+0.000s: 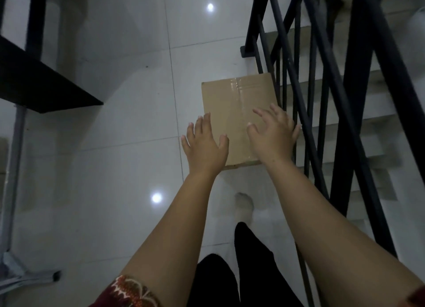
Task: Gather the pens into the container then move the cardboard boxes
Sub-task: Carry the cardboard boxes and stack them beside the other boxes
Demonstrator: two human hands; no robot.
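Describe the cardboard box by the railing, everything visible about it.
The cardboard box is plain brown, closed, its top seam sealed with clear glossy tape. It sits flat on the white tiled floor, its right edge beside the black stair railing. The left hand and right hand, fingers spread, overlap its near corners; actual contact cannot be confirmed.

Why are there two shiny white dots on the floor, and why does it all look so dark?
In the head view, the dots are lamp glare bouncing off the glossy floor tiles. The room is dim, so the railing looks nearly black. The tape on the cardboard box gleams faintly. The edges look bent and slightly soft.
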